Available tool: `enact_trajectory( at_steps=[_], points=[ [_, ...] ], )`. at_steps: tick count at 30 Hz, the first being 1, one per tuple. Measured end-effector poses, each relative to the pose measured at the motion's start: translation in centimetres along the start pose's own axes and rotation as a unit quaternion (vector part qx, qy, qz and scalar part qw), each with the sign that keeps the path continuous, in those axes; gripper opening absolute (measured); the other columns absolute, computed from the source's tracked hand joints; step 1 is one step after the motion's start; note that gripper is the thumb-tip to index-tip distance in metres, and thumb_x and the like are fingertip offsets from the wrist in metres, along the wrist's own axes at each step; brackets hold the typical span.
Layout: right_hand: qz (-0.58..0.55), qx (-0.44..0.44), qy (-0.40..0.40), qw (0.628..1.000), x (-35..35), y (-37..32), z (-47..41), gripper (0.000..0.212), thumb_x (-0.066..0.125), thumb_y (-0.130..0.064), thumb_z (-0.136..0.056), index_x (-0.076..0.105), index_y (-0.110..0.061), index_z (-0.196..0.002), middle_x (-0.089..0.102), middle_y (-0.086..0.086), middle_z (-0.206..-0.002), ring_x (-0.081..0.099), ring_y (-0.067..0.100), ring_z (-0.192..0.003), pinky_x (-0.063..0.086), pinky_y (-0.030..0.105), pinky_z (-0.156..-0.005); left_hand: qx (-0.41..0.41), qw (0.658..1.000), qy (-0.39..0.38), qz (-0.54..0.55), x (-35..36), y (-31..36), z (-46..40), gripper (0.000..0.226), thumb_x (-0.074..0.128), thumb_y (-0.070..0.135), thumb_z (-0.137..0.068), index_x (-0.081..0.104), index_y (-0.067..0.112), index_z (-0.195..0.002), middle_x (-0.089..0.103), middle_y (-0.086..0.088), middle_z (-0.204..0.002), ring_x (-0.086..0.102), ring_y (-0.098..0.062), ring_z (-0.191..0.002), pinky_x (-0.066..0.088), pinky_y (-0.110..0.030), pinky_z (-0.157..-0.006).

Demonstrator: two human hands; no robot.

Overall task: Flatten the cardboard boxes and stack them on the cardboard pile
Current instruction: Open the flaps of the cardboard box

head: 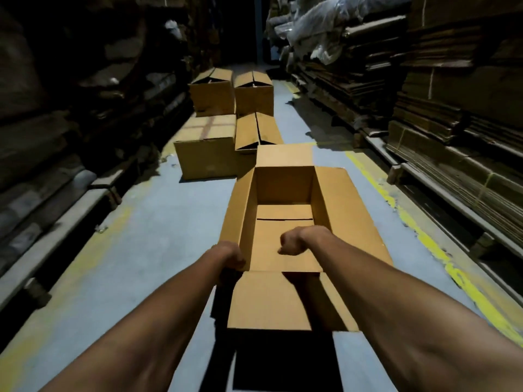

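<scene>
The person's left hand (230,260) grips the open box (285,222) at its seven o'clock corner; the right hand (294,244), fisted inside, holds nothing visible. Flattening is starting; next, the bottom flaps need pushing out.

The left hand (230,257) grips the near-left rim of the open brown cardboard box (285,193); its hollow lies free beside that grip. Beyond stand four brown cardboard boxes (209,154). Bare blue-grey floor (158,222) lies left.
</scene>
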State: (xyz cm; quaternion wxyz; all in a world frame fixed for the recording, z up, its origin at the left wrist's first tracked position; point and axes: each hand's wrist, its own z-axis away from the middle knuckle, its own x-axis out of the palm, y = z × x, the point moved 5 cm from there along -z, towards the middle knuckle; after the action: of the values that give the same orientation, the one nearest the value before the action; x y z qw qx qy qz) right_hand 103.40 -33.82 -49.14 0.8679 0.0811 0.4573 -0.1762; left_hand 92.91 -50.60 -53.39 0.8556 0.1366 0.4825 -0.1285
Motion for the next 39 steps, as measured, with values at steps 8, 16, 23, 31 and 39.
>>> enact_trajectory(
  at_steps=[8,16,23,31,39],
  points=[
    [-0.105,-0.088,-0.081,0.987,-0.7,-7.2,6.1,0.094,0.071,-0.071,-0.083,0.038,-0.019,-0.155,0.049,0.005,-0.150,0.052,0.032,-0.133,0.049,0.047,-0.100,0.033,0.997,0.071,0.025,-4.3,2.4,5.3,0.014,0.067,0.021,-0.094,0.069,0.009,-0.101,0.065,-0.005,-0.080,0.062,-0.016,-0.063,0.043,-0.026,-0.045],
    [-0.193,-0.012,0.163,0.968,-2.1,-8.7,5.0,0.031,0.075,-0.042,-0.084,0.064,-0.022,-0.104,0.065,0.004,-0.100,0.062,0.024,-0.103,0.045,0.043,-0.095,0.050,0.985,0.110,0.125,-7.2,2.8,7.0,0.016,0.060,0.026,-0.097,0.057,0.010,-0.096,0.063,-0.010,-0.091,0.067,-0.029,-0.092,0.052,-0.034,-0.067],
    [-0.211,-0.047,0.316,0.924,-4.7,-6.3,5.3,0.037,0.072,-0.049,-0.091,0.059,-0.025,-0.116,0.068,0.003,-0.105,0.062,0.027,-0.103,0.042,0.048,-0.096,0.047,0.904,0.066,0.419,-8.3,1.3,5.9,0.049,0.053,0.055,-0.096,0.074,0.010,-0.095,0.080,-0.007,-0.094,0.076,-0.028,-0.089,0.053,-0.038,-0.079],
    [-0.282,-0.109,0.328,0.895,-6.7,-3.6,6.8,0.035,0.055,-0.024,-0.102,0.069,-0.029,-0.133,0.066,-0.005,-0.139,0.052,0.023,-0.137,0.035,0.056,-0.116,0.019,0.836,-0.090,0.541,-5.4,-1.2,6.3,0.080,0.056,0.068,-0.097,0.027,0.030,-0.160,0.029,-0.013,-0.166,0.053,-0.054,-0.128,0.057,-0.068,-0.088],
    [-0.413,-0.056,0.374,0.829,-7.6,-1.9,8.5,0.035,0.063,-0.036,-0.099,0.067,-0.011,-0.124,0.067,0.007,-0.125,0.060,0.028,-0.124,0.052,0.042,-0.102,0.009,0.776,-0.141,0.615,-3.6,0.9,7.4,0.105,0.064,0.080,-0.082,0.024,0.026,-0.163,0.025,-0.024,-0.164,0.030,-0.055,-0.145,0.052,-0.079,-0.083]
  ],
)
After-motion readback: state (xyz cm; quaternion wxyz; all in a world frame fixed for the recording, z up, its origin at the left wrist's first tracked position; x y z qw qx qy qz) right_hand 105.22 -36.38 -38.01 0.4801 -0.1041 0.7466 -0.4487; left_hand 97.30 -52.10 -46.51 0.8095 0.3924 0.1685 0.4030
